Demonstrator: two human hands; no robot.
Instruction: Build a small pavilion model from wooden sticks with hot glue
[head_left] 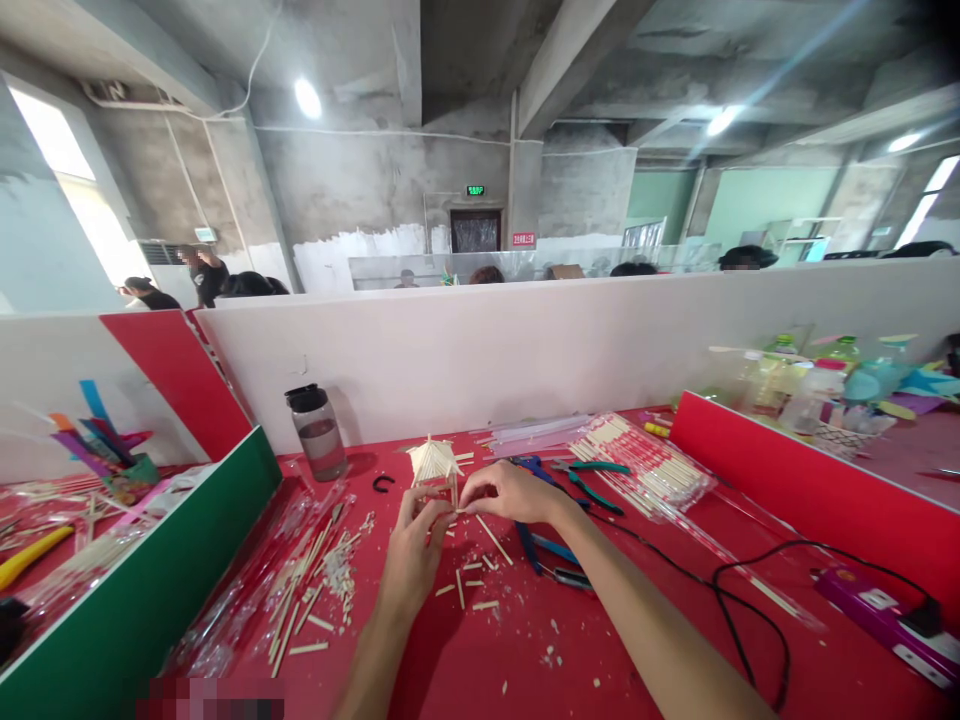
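Observation:
On the red table, my left hand is closed round the lower part of a small stick structure. Its pale, pointed roof rises just beyond my fingers. My right hand meets the left at the structure's near side, thumb and fingers pinched together; whatever is between them is too small to name. A loose wooden stick lies below my right hand. Short cut stick pieces are scattered nearer to me. My hands hide much of the structure's lower part.
A water bottle stands at the back left. Green-handled pliers and blue-handled tools lie right of my hands. Farther right are bagged sticks, a black cable and a purple power strip. Green and red dividers flank the table.

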